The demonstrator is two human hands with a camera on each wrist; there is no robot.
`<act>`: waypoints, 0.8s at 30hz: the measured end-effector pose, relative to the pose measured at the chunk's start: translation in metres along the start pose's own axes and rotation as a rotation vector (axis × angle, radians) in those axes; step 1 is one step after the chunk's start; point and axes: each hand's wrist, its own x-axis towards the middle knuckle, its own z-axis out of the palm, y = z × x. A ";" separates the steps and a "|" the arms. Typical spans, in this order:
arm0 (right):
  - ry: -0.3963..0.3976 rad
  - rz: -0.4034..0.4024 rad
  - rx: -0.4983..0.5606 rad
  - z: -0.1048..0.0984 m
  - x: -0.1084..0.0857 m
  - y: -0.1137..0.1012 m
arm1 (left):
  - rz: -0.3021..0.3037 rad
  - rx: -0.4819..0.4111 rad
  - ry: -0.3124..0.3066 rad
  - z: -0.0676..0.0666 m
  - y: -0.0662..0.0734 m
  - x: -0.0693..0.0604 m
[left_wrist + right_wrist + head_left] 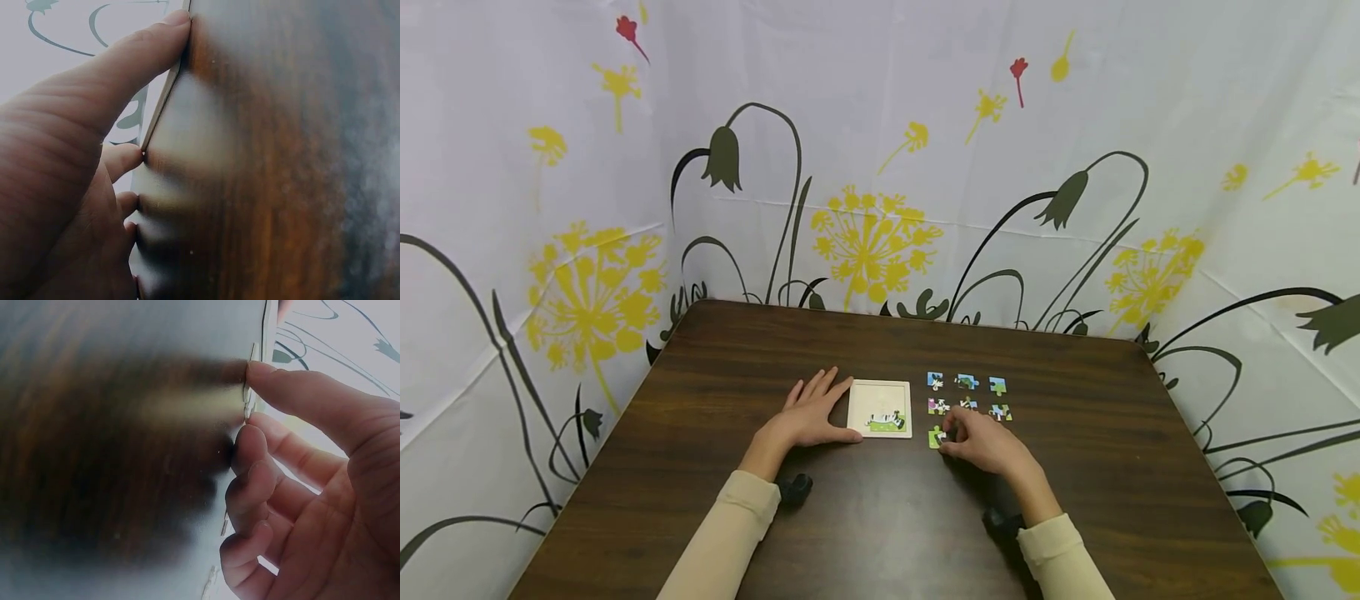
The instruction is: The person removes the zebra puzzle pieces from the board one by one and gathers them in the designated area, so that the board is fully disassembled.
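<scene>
A square puzzle tray (878, 397) lies on the table, with a joined strip of green and white picture pieces (887, 422) along its bottom edge. My left hand (808, 419) rests at the tray's left side, fingers spread, thumb at the lower corner and index finger at the upper one. Right of the tray, my right hand (988, 440) pinches a green puzzle piece (934, 437) between thumb and index finger, at table level. In the right wrist view, the other fingers (247, 494) are curled, and the piece shows only as a thin edge.
Several loose puzzle pieces lie in rows beyond my right hand, among them a blue one (935, 380), a blue-green one (997, 385) and a pink one (937, 406). The dark wooden table (880, 517) ends at a flower-printed curtain (880, 125).
</scene>
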 end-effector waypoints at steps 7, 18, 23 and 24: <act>-0.007 -0.022 0.007 -0.005 0.002 0.000 | -0.001 -0.015 0.005 -0.007 0.006 -0.002; 0.002 -0.061 -0.006 -0.010 0.011 -0.022 | -0.003 0.004 -0.012 -0.010 0.009 -0.006; -0.061 -0.147 -0.021 -0.010 0.023 -0.049 | 0.015 -0.014 -0.007 -0.010 0.012 -0.010; -0.069 -0.160 -0.035 -0.010 0.025 -0.054 | 0.021 -0.014 0.000 -0.010 0.012 -0.010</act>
